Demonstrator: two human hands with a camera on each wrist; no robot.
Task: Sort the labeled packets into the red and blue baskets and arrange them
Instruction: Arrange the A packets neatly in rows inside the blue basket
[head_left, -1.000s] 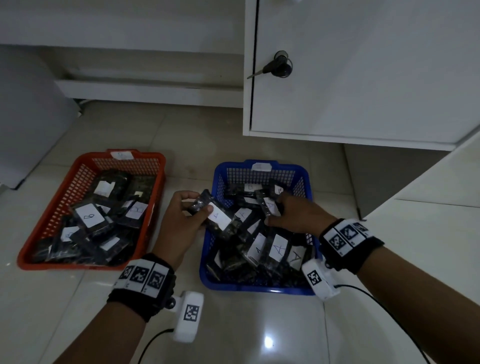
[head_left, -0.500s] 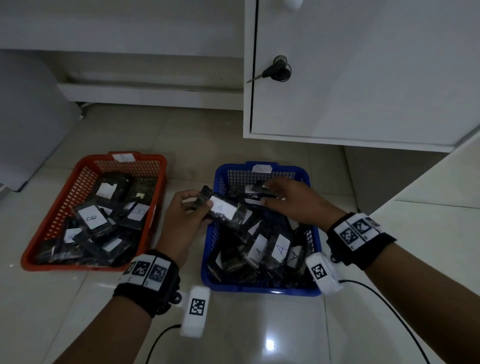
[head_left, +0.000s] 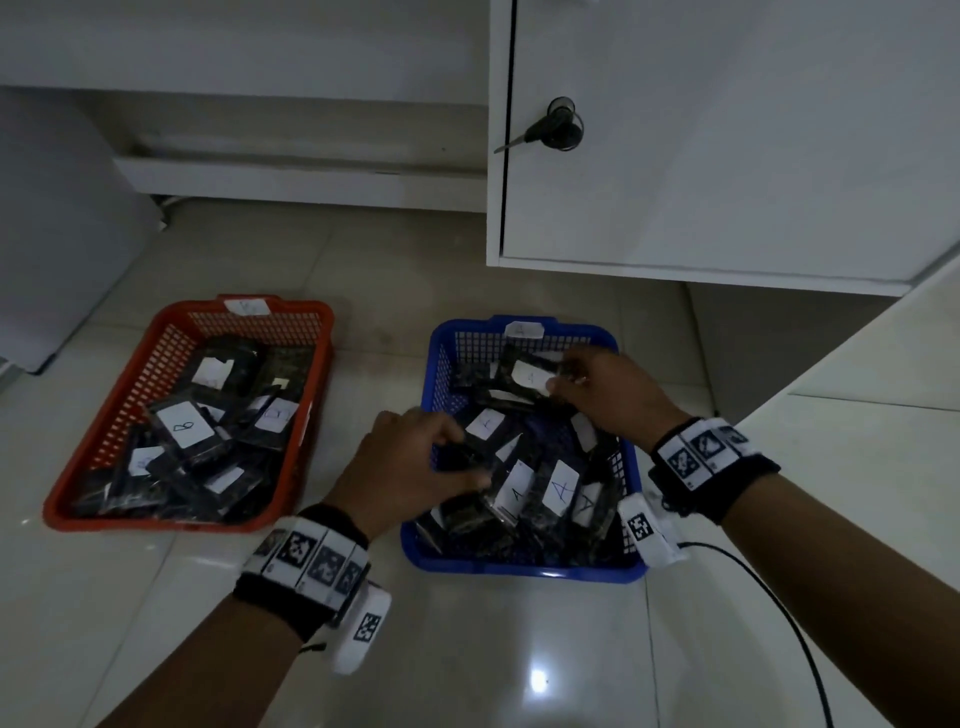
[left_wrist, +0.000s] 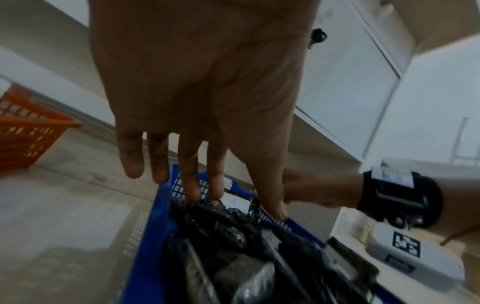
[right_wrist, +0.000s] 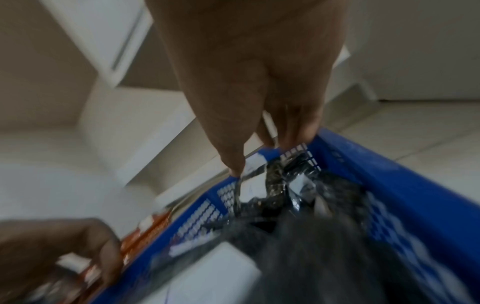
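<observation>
Baskets: blue basket (head_left: 524, 564) & red basket (head_left: 156, 519) perforated plastic; packets (head_left: 558, 488) glossy film w/ paper labels; floor (head_left: 519, 649) glossy tile.

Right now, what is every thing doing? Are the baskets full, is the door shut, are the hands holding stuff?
Red basket: on the floor, holds dark packets.
Blue basket: on the floor, holds packets labeled A.
Left hand: grips a dark packet over the blue basket.
Right hand: pinches a labeled packet at the far end.
Cabinet door: shut, key in lock.
</observation>
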